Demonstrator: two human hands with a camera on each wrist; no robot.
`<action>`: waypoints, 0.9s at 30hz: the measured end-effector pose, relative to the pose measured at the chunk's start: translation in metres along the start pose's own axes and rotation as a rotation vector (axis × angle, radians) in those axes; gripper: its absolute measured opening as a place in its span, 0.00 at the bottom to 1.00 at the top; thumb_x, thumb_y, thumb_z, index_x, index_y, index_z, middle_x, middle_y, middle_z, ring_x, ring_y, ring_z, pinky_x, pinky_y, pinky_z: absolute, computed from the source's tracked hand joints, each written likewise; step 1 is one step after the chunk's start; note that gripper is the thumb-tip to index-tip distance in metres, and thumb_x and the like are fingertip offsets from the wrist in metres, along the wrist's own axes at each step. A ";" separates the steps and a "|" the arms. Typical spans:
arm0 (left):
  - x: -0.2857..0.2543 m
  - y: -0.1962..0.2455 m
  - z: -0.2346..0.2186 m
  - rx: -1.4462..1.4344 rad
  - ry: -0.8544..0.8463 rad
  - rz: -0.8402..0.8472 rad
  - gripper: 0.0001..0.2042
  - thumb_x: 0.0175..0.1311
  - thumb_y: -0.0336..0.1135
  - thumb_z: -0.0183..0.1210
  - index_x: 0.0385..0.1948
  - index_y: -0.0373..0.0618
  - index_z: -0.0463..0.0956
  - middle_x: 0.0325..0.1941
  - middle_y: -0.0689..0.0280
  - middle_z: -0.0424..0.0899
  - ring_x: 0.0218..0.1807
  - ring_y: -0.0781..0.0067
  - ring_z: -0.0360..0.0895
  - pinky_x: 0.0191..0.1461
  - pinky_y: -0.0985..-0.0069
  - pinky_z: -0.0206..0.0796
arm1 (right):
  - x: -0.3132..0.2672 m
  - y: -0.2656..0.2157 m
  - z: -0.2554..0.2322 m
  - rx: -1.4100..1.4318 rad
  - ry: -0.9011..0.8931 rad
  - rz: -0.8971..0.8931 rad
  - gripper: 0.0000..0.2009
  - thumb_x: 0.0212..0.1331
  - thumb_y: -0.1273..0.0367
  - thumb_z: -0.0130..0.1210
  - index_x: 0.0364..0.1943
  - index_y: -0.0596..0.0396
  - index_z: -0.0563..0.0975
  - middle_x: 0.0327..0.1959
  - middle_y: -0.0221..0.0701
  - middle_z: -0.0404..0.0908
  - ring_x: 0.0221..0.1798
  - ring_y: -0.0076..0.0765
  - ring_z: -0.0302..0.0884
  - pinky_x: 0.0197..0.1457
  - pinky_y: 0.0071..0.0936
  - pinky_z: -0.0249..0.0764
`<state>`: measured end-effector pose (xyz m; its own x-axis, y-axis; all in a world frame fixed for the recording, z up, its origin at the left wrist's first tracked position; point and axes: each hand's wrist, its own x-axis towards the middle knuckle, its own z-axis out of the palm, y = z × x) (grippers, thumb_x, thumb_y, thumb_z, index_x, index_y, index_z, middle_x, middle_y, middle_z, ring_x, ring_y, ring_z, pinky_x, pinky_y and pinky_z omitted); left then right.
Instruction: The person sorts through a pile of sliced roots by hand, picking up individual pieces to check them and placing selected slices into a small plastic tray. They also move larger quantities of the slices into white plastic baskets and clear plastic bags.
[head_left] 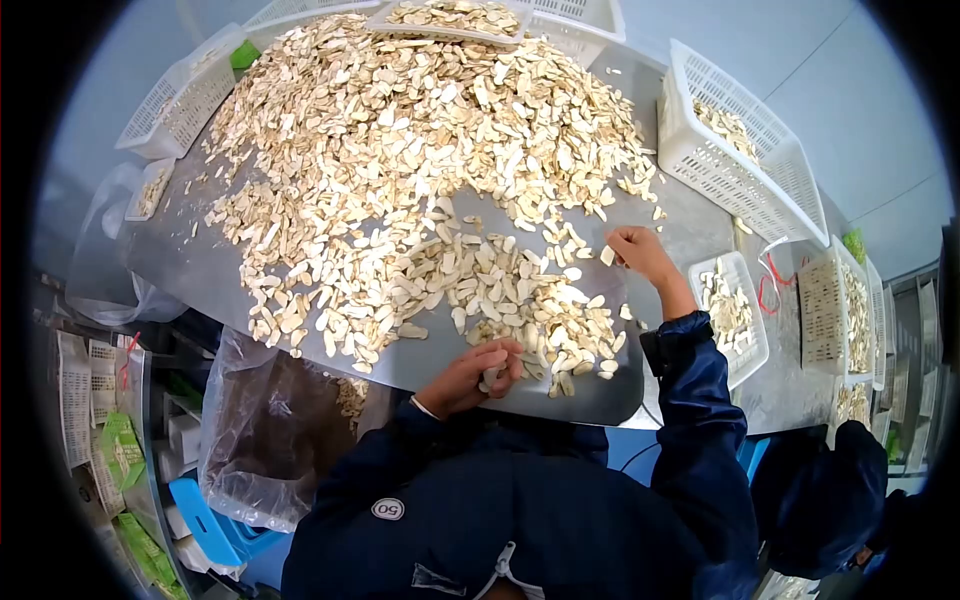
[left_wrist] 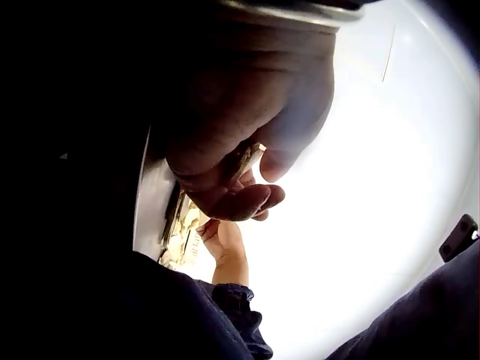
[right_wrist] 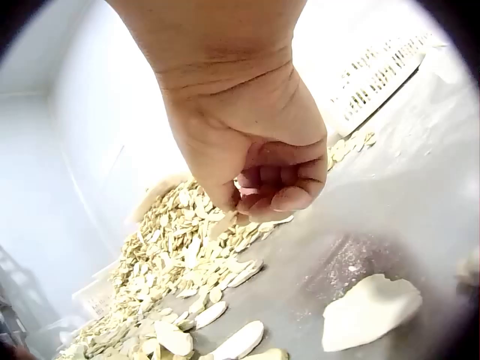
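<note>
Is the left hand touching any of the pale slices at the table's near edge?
Touching. The head view shows the left hand with fingers curled around slices at the table edge; the left wrist view shows a piece between its fingers.

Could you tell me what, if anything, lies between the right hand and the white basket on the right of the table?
Nothing visible does: only bare metal table separates the right hand from the white basket.
</note>
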<state>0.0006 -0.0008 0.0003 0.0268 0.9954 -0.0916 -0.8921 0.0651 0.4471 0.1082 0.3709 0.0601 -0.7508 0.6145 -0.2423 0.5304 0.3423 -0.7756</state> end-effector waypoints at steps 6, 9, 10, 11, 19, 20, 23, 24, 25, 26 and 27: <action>0.000 0.000 -0.003 -0.026 -0.028 -0.018 0.16 0.76 0.37 0.48 0.59 0.41 0.69 0.42 0.63 0.79 0.30 0.78 0.66 0.35 0.78 0.59 | 0.011 -0.013 0.025 -0.140 0.089 -0.199 0.12 0.61 0.61 0.60 0.31 0.57 0.82 0.21 0.30 0.81 0.25 0.28 0.77 0.32 0.29 0.72; 0.000 0.001 -0.002 -0.027 -0.027 -0.014 0.16 0.76 0.37 0.48 0.60 0.41 0.69 0.42 0.63 0.79 0.30 0.78 0.66 0.35 0.78 0.59 | 0.020 -0.021 0.049 -0.270 0.170 -0.328 0.13 0.57 0.62 0.63 0.40 0.56 0.82 0.25 0.32 0.82 0.28 0.33 0.78 0.36 0.31 0.75; 0.000 0.002 -0.001 -0.020 -0.023 -0.011 0.16 0.76 0.37 0.48 0.60 0.41 0.69 0.42 0.63 0.79 0.30 0.78 0.66 0.35 0.78 0.59 | 0.022 -0.020 0.053 -0.316 0.184 -0.357 0.14 0.55 0.63 0.64 0.42 0.55 0.81 0.26 0.33 0.82 0.29 0.35 0.79 0.37 0.31 0.75; -0.001 0.003 0.001 -0.013 -0.018 -0.008 0.16 0.76 0.37 0.48 0.60 0.41 0.69 0.42 0.63 0.79 0.30 0.78 0.66 0.35 0.78 0.59 | 0.022 -0.017 0.054 -0.318 0.157 -0.329 0.15 0.55 0.63 0.64 0.44 0.55 0.81 0.26 0.33 0.82 0.29 0.35 0.79 0.37 0.31 0.75; -0.002 0.000 -0.003 -0.032 -0.004 -0.013 0.16 0.76 0.37 0.49 0.60 0.41 0.69 0.41 0.63 0.79 0.30 0.78 0.67 0.35 0.77 0.60 | 0.011 -0.002 0.038 -0.037 -0.210 -0.205 0.13 0.55 0.64 0.65 0.41 0.55 0.83 0.26 0.33 0.82 0.27 0.34 0.78 0.36 0.29 0.76; -0.003 0.001 -0.001 -0.023 0.003 -0.018 0.16 0.76 0.36 0.49 0.59 0.41 0.69 0.41 0.63 0.79 0.30 0.78 0.67 0.34 0.77 0.60 | 0.014 -0.001 0.038 -0.001 -0.228 -0.152 0.12 0.55 0.63 0.64 0.40 0.55 0.83 0.26 0.33 0.83 0.27 0.34 0.79 0.36 0.30 0.76; -0.002 0.002 0.000 -0.008 0.003 -0.022 0.15 0.76 0.36 0.49 0.59 0.41 0.69 0.41 0.64 0.79 0.30 0.78 0.67 0.34 0.78 0.60 | 0.020 -0.013 0.045 -0.054 -0.160 -0.113 0.12 0.56 0.61 0.64 0.37 0.55 0.83 0.27 0.34 0.84 0.27 0.33 0.80 0.35 0.30 0.76; -0.002 0.003 0.001 -0.003 -0.002 -0.019 0.15 0.76 0.36 0.49 0.58 0.41 0.69 0.41 0.64 0.79 0.30 0.78 0.67 0.34 0.78 0.60 | 0.018 -0.026 0.049 -0.180 -0.053 -0.180 0.13 0.57 0.60 0.64 0.37 0.55 0.83 0.27 0.34 0.84 0.27 0.33 0.80 0.35 0.31 0.76; -0.001 0.004 0.002 -0.001 0.000 -0.025 0.15 0.76 0.37 0.49 0.58 0.42 0.70 0.41 0.64 0.79 0.29 0.79 0.68 0.33 0.79 0.60 | 0.016 -0.039 0.053 -0.306 0.056 -0.249 0.13 0.57 0.60 0.64 0.38 0.55 0.83 0.27 0.35 0.84 0.27 0.33 0.81 0.35 0.31 0.76; -0.001 0.005 0.004 0.002 0.002 -0.029 0.15 0.76 0.38 0.50 0.57 0.42 0.70 0.41 0.65 0.79 0.28 0.80 0.68 0.33 0.79 0.60 | 0.013 -0.051 0.056 -0.303 0.042 -0.242 0.13 0.57 0.60 0.63 0.38 0.54 0.82 0.28 0.35 0.85 0.29 0.39 0.83 0.36 0.35 0.77; -0.002 0.006 0.005 0.005 0.005 -0.033 0.15 0.76 0.39 0.50 0.56 0.43 0.71 0.41 0.65 0.79 0.28 0.81 0.68 0.32 0.80 0.60 | 0.016 -0.050 0.059 -0.396 0.042 -0.267 0.12 0.57 0.60 0.63 0.38 0.53 0.82 0.28 0.35 0.85 0.29 0.41 0.83 0.36 0.37 0.77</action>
<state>-0.0024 -0.0018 0.0075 0.0537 0.9924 -0.1104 -0.8885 0.0980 0.4484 0.0465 0.3222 0.0608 -0.8690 0.4936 -0.0344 0.4364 0.7318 -0.5235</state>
